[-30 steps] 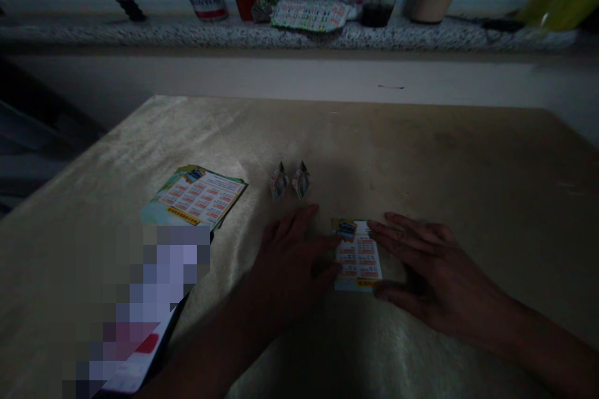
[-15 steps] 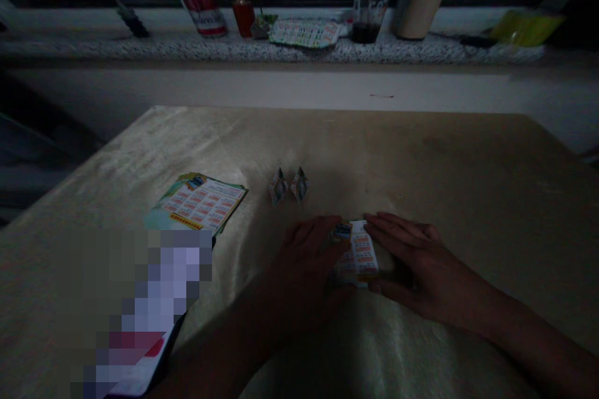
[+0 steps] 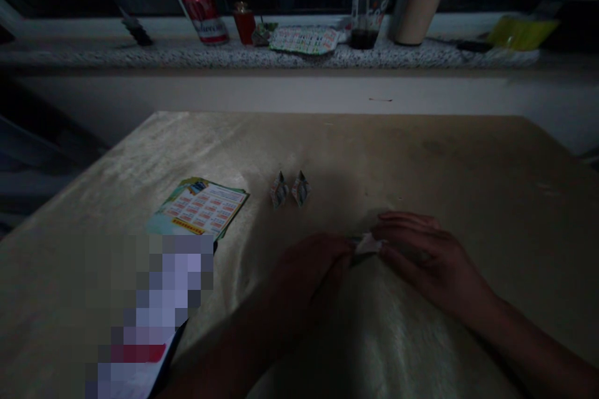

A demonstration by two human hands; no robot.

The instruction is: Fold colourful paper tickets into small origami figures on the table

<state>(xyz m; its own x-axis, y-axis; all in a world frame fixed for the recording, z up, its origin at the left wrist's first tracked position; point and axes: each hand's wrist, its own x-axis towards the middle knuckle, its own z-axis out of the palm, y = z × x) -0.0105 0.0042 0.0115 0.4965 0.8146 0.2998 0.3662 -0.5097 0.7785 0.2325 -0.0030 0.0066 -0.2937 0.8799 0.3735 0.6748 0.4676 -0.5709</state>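
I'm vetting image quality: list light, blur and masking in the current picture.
Head view: dim overall, soft sheen on the left of the table; same view: left hand in deep shadow, right hand slightly lighter, paper between them without legible print; same view: pixel blocks masking most of the flat object at lower left.

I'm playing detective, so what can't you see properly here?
All in the head view:
Paper: partly covered by the left hand and right hand.
Flat object: masked by pixel blocks.
Card stack: lettering too small.
Beige cylinder: top cut off by upper edge.
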